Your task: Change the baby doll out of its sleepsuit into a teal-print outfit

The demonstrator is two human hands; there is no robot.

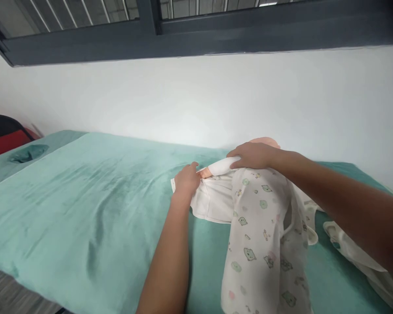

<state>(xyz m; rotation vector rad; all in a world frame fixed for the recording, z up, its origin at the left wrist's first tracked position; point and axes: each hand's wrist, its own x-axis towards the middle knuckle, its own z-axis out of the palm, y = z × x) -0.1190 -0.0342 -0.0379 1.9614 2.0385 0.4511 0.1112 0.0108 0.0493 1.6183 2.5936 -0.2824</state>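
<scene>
Your left hand point(186, 179) pinches the doll's white sleeve point(212, 198); your right hand point(253, 155) lies spread on the doll point(265, 142), with the printed garment point(262, 235) draped across the green bed point(85, 209).

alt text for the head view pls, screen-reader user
Two bare hands work on a baby doll lying on a teal-covered bed: the left hand grips the cuff of a white sleeve, and the right hand rests on the doll's arm. A white animal-print baby garment drapes over the doll, below a white wall and dark window frame.

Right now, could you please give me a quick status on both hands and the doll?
Left hand gripping white sleeve. Right hand resting on doll. Doll lying on green sheet, printed garment draped over it.
</scene>
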